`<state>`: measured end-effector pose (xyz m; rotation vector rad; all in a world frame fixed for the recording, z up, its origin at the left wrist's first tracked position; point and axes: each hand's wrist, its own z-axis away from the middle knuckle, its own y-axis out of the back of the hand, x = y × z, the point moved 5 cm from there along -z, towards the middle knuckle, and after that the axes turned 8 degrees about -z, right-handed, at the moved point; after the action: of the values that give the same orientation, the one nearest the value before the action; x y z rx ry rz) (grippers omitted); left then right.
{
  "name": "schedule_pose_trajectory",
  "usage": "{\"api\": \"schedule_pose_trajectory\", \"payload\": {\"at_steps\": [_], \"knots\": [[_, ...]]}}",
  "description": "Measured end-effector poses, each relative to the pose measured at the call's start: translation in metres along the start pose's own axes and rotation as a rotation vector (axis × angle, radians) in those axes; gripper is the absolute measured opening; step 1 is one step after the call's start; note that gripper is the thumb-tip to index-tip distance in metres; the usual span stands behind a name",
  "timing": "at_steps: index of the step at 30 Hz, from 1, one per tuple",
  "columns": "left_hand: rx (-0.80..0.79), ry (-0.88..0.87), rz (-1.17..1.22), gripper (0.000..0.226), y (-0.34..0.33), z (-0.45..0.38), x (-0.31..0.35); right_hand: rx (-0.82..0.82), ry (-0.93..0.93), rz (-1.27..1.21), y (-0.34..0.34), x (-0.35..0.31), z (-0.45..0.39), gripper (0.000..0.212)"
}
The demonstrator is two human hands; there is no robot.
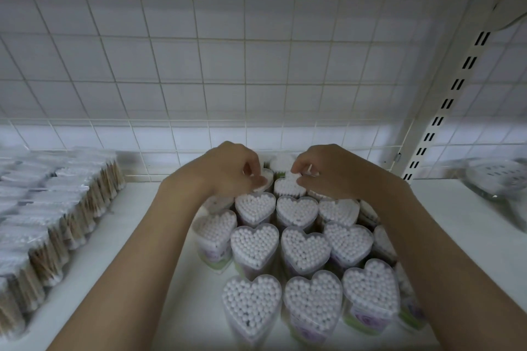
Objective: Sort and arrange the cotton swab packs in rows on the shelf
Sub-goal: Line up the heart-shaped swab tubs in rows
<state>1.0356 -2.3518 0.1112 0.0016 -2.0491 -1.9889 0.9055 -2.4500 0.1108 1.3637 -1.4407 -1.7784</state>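
Several heart-shaped clear packs of white cotton swabs (254, 243) stand upright in rows on the white shelf (159, 259). My left hand (228, 171) reaches to the back of the group, its fingers pinched on the rim of a rear heart pack (263, 184). My right hand (322, 171) is beside it, fingertips closed on the top of another rear heart pack (286, 186). One more pack (281, 162) stands behind them by the wall. Both forearms cover the outer packs.
Bagged wooden-stick cotton swabs (57, 208) lie stacked in rows along the left. A clear-wrapped item (496, 177) sits at the far right. A wire grid back panel (245, 65) and a slotted upright (445, 108) bound the shelf behind.
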Motion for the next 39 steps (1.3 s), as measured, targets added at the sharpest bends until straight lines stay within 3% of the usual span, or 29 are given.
{"api": "schedule_pose_trajectory", "payload": {"at_steps": [4, 10, 14, 20, 30, 39], "knots": [[0.013, 0.03, -0.076, 0.021, 0.011, -0.019, -0.007, -0.105, 0.008, 0.078, -0.001, 0.0, -0.015, 0.035], [-0.13, 0.063, -0.143, 0.045, -0.003, -0.034, -0.007, -0.236, -0.022, 0.066, -0.011, 0.006, -0.027, 0.046], [-0.139, 0.074, -0.178, 0.054, -0.01, -0.035, -0.006, -0.225, -0.027, 0.044, -0.015, 0.01, -0.031, 0.043], [-0.12, 0.067, -0.177, 0.051, -0.009, -0.038, -0.005, -0.162, -0.063, 0.011, -0.013, 0.01, -0.033, 0.032], [-0.126, 0.063, -0.124, 0.047, -0.01, -0.035, -0.009, -0.148, -0.094, 0.156, -0.009, 0.002, -0.035, 0.039], [-0.079, 0.044, -0.081, 0.043, -0.012, -0.032, -0.008, -0.107, -0.082, 0.041, -0.006, 0.006, -0.035, 0.038]]}}
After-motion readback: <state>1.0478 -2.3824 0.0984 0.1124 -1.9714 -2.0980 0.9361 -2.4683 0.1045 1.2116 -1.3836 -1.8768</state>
